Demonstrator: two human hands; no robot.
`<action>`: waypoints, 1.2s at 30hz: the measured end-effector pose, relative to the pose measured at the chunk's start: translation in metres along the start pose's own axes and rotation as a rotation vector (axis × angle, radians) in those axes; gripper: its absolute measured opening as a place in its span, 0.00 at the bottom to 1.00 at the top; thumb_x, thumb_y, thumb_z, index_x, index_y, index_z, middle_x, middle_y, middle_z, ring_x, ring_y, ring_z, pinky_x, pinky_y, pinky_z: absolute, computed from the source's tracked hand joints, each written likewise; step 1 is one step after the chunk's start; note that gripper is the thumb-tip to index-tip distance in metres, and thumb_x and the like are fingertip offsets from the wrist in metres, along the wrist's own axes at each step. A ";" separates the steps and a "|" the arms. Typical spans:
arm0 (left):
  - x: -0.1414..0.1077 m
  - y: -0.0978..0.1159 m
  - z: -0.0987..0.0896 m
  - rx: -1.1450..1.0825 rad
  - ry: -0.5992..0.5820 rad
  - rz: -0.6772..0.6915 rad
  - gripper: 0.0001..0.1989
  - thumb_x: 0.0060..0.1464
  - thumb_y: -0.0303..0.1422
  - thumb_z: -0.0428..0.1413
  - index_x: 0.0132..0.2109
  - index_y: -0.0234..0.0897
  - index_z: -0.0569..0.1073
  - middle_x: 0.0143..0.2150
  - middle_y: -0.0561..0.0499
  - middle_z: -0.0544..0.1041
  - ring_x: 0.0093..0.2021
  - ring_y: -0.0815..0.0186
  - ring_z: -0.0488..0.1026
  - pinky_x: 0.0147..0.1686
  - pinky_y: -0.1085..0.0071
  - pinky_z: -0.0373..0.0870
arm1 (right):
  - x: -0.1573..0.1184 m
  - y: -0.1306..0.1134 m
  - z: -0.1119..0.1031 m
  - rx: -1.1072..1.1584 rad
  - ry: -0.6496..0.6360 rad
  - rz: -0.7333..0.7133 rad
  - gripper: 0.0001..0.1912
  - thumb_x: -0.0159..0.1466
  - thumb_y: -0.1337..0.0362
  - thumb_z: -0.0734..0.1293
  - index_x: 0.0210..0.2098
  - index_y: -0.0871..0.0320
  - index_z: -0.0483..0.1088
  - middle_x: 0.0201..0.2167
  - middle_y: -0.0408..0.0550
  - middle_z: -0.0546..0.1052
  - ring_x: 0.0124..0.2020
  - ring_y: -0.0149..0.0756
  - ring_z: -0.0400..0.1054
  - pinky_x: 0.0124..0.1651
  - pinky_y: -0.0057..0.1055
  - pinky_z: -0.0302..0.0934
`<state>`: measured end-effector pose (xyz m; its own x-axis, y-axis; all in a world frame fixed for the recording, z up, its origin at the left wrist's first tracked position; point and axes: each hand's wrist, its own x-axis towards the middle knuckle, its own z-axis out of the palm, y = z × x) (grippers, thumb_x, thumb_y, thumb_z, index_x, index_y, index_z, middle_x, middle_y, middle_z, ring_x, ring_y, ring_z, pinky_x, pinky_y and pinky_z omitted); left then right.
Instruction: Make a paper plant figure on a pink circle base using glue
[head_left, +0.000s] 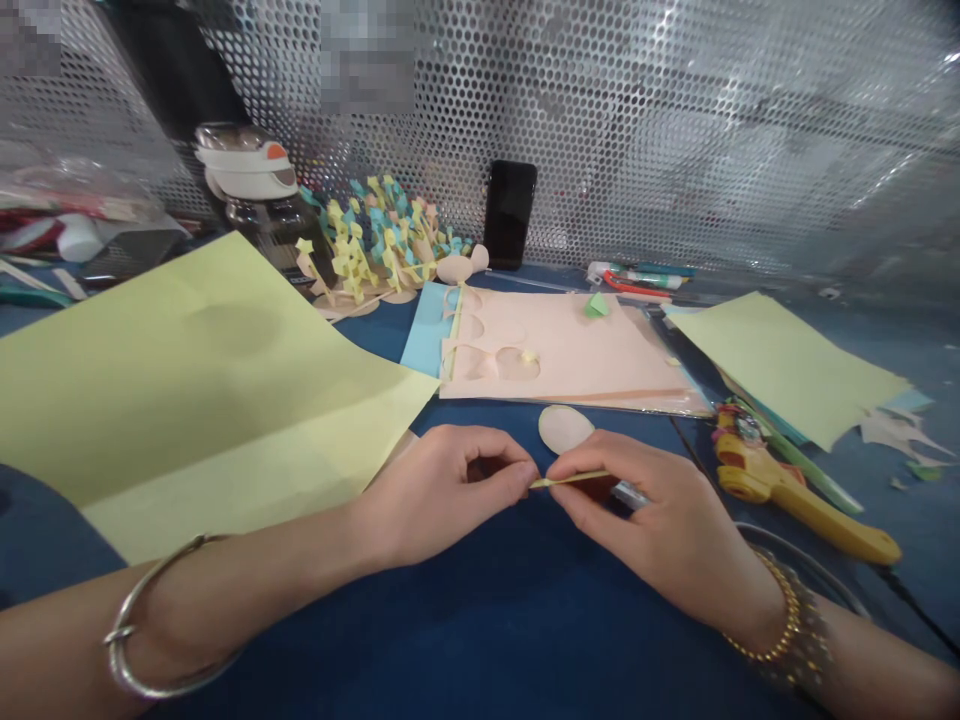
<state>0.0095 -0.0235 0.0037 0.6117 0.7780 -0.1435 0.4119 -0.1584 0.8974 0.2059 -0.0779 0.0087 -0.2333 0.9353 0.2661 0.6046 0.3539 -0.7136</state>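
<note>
A thin yellow strip (576,477) is pinched between my two hands, above the blue table. My left hand (457,490) grips its left end between thumb and fingertips. Just to the right, my right hand (645,500) holds the strip between thumb and forefinger. A small silvery object (630,494) shows under the right fingers, mostly hidden. Right behind my right fingertips lies a pale oval paper piece (566,429). Pink paper sheets (570,345) with cut-out holes lie beyond my hands.
A large yellow sheet (202,390) spreads at left. Behind stand a bottle (262,200), curly paper pieces (382,240) and a phone (510,214) against the perforated metal panel. At right are a yellow glue gun (802,500), its cord, and more paper (787,360).
</note>
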 end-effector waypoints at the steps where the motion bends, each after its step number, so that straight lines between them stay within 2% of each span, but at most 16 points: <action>1: 0.000 0.000 0.000 0.003 0.004 -0.003 0.11 0.58 0.38 0.51 0.34 0.41 0.76 0.31 0.57 0.77 0.32 0.69 0.71 0.31 0.74 0.65 | 0.000 0.000 0.000 -0.002 -0.001 0.004 0.05 0.61 0.69 0.67 0.34 0.54 0.73 0.31 0.39 0.77 0.30 0.26 0.72 0.32 0.20 0.65; 19: 0.002 0.000 0.001 -0.015 0.014 0.003 0.11 0.55 0.39 0.53 0.32 0.39 0.76 0.29 0.55 0.76 0.31 0.68 0.70 0.30 0.74 0.64 | 0.002 0.000 0.000 -0.027 -0.004 -0.001 0.04 0.61 0.68 0.67 0.34 0.53 0.74 0.31 0.40 0.77 0.30 0.28 0.71 0.34 0.25 0.65; 25: 0.002 0.001 0.000 -0.013 -0.003 -0.005 0.08 0.53 0.37 0.54 0.32 0.39 0.76 0.29 0.55 0.76 0.31 0.68 0.71 0.31 0.73 0.65 | 0.001 0.000 0.000 -0.030 -0.018 0.008 0.04 0.61 0.68 0.66 0.34 0.53 0.74 0.31 0.41 0.77 0.30 0.30 0.71 0.34 0.26 0.65; 36: 0.001 0.001 0.000 -0.003 -0.009 0.014 0.10 0.55 0.37 0.53 0.32 0.39 0.76 0.30 0.55 0.77 0.33 0.67 0.72 0.33 0.72 0.67 | 0.000 0.002 0.000 -0.033 -0.038 0.021 0.04 0.62 0.66 0.66 0.35 0.52 0.74 0.32 0.40 0.76 0.32 0.30 0.71 0.34 0.26 0.63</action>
<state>0.0103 -0.0230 0.0041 0.6236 0.7700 -0.1349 0.4015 -0.1674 0.9004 0.2069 -0.0771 0.0075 -0.2485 0.9418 0.2263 0.6340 0.3348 -0.6970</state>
